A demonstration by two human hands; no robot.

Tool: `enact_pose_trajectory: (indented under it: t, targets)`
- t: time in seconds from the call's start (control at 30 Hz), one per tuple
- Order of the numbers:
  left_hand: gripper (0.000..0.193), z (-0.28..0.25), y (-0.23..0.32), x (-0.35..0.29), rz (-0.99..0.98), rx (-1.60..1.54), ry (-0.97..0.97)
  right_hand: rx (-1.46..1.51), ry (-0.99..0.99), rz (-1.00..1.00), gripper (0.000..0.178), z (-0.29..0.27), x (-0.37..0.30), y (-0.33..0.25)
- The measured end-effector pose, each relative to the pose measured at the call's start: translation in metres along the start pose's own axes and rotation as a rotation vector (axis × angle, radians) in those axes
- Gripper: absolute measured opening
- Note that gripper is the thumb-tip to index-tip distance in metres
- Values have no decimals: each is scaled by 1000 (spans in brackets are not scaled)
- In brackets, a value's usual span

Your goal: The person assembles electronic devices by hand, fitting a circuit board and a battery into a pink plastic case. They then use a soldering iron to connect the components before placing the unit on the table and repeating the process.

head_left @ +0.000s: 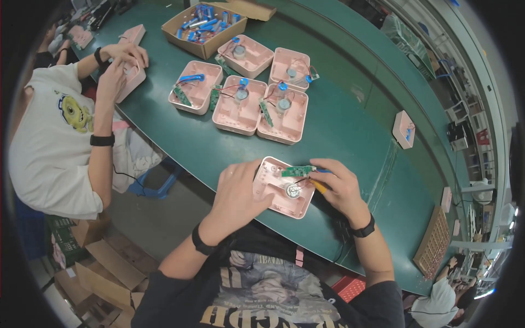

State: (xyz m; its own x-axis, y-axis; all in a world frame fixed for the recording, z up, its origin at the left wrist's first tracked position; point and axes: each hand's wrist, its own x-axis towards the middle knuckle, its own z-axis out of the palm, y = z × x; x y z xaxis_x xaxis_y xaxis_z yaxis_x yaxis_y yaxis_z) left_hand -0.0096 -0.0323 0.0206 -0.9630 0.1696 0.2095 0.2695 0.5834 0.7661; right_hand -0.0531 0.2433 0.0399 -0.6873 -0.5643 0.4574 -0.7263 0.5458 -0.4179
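Note:
A shallow pink plastic casing [268,177] lies near the table's front edge. My left hand [238,188] wraps its left side, thumb over the near wall. Inside sits a round silver part [292,190] with thin wires. A green circuit board [296,171] rests across the casing's far right part. My right hand [339,186] is closed at that corner, fingertips against the board's end. Between its fingers show the blue and yellow parts of what looks like a small hand tool [319,187]; its tip is hard to make out.
Several pink casings [235,117] with boards, wires and blue cells stand farther back, near a cardboard box [205,49] of blue cells. At the left a co-worker's hands [120,63] handle another casing. Right lie a small pink casing [403,130] and a brown gridded tray [432,240].

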Motion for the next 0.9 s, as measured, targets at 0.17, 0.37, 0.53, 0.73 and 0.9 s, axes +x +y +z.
enact_pose_trajectory:
  t: [0.17, 0.37, 0.53, 0.73, 0.9]
  targets:
    - [50, 9, 1, -3, 76, 92, -64, -116, 144, -4, 25, 4, -17, 3]
    - [49, 23, -9, 18, 138, -67, -216, 293, 47, 387, 25, -6, -15, -2]
    - [48, 34, -12, 25, 80, -208, -244, 288, -185, 412, 24, -16, 3, -17]
    - [38, 32, -5, 25, 89, -206, -221, 40, -213, 229, 21, -6, -1, -15]
    - [29, 35, -6, 24, 212, -124, -169, -146, -283, 178, 17, -4, -1, -25]
